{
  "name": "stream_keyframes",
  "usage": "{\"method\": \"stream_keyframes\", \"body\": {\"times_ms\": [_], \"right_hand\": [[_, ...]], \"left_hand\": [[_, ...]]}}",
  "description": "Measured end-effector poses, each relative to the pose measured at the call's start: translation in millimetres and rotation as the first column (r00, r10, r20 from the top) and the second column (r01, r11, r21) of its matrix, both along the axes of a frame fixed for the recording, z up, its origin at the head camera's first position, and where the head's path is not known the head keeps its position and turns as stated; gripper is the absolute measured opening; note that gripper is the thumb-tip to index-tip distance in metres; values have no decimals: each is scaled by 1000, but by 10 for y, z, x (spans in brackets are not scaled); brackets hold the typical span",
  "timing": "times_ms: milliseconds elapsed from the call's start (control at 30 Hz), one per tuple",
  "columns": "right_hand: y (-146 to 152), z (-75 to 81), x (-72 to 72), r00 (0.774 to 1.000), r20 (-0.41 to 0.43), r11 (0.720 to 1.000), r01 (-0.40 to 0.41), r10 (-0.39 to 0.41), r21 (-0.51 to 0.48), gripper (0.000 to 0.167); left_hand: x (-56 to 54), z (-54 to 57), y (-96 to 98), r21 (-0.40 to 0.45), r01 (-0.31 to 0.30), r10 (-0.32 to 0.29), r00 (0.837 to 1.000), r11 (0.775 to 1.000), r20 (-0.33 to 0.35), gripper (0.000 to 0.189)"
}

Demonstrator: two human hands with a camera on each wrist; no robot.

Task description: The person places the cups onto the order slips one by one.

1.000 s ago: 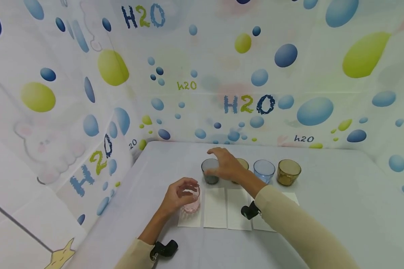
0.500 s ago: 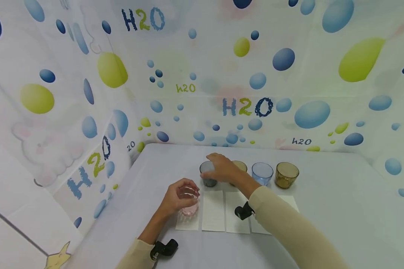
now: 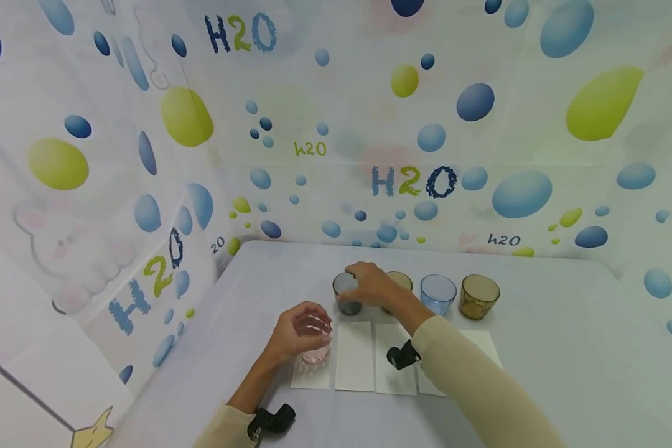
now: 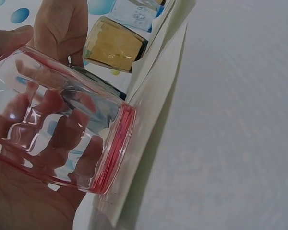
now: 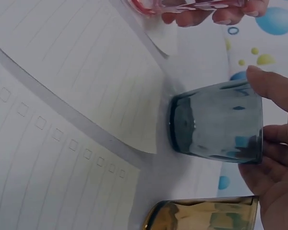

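Observation:
My left hand grips a clear pink glass by its side, fingers wrapped behind it in the left wrist view. The base of that glass sits on the leftmost white paper slip. Farther back, my right hand reaches over to a grey-blue glass. Thumb and fingertips hold this glass at opposite sides of its rim, as the right wrist view shows. It stands upright on the table just behind the second slip. An amber glass is close beside it, partly hidden by the right hand in the head view.
To the right, a light blue glass and a darker amber glass continue the back row. Several lined paper slips lie side by side in front; the right forearm covers part of them. A printed curtain rises behind the table.
My right hand's thumb and fingers have come down and in from above the grey-blue glass onto its rim. The left hand stays around the pink glass. The head view has shifted slightly.

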State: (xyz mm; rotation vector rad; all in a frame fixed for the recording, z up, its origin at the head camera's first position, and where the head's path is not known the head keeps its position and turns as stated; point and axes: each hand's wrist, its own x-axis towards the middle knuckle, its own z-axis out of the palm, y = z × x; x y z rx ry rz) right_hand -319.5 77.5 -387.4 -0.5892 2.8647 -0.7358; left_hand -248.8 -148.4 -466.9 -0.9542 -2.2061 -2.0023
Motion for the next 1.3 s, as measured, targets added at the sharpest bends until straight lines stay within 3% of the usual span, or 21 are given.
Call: {"method": "stream_keyframes", "body": {"times_ms": [433, 1067, 1300], "right_hand": [[-46, 14, -28, 997, 76, 997, -11, 5, 77, 83], [-80, 17, -14, 1000, 27, 992, -4, 0, 125, 83], [-55, -70, -37, 1000, -11, 995, -3, 4, 103, 82]], "left_hand": [[43, -20, -5, 10, -7, 6, 1000, 1000, 10, 40], [56, -4, -10, -16, -31, 32, 999, 999, 16, 51], [53, -13, -6, -20, -32, 33, 999, 999, 41, 56]]}}
